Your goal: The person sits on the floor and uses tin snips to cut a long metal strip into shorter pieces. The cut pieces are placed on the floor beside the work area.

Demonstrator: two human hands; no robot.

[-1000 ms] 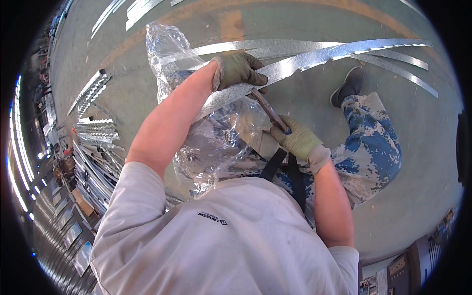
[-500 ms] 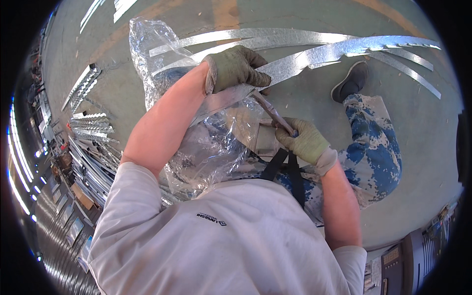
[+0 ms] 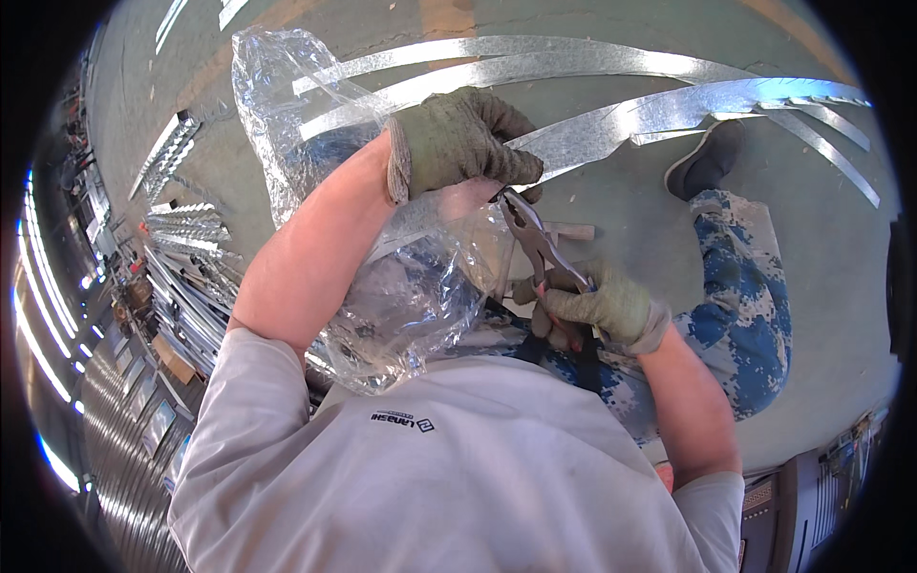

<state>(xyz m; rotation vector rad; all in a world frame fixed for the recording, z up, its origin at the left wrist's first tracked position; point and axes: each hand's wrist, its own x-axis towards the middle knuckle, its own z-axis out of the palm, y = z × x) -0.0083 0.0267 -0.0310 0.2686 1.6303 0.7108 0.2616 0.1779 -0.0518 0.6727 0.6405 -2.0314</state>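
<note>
My left hand (image 3: pixel 463 143), in a worn green work glove, is closed on a long, shiny sheet-metal strip (image 3: pixel 611 132) that reaches to the far right and has a notched edge there. My right hand (image 3: pixel 611 306), gloved too, grips pliers (image 3: pixel 537 244) with reddish handles. The plier jaws point up to the strip's near edge, just below my left fingers. Whether they bite the metal I cannot tell. Crinkled clear plastic film (image 3: pixel 401 306) lies over my left leg, under the strip's near end.
More metal strips (image 3: pixel 516 69) lie on the floor ahead. A pile of metal profiles (image 3: pixel 186 286) is at the left, with notched pieces (image 3: pixel 186 224) beside it. My right leg (image 3: pixel 740 286), in camouflage trousers, is bent at the right. A dark cabinet (image 3: pixel 812 501) stands at lower right.
The pliers have turned, now showing their jaws, and their handles are spread. My right hand has shifted slightly down and right. My left hand still holds the strip, a little farther right.
</note>
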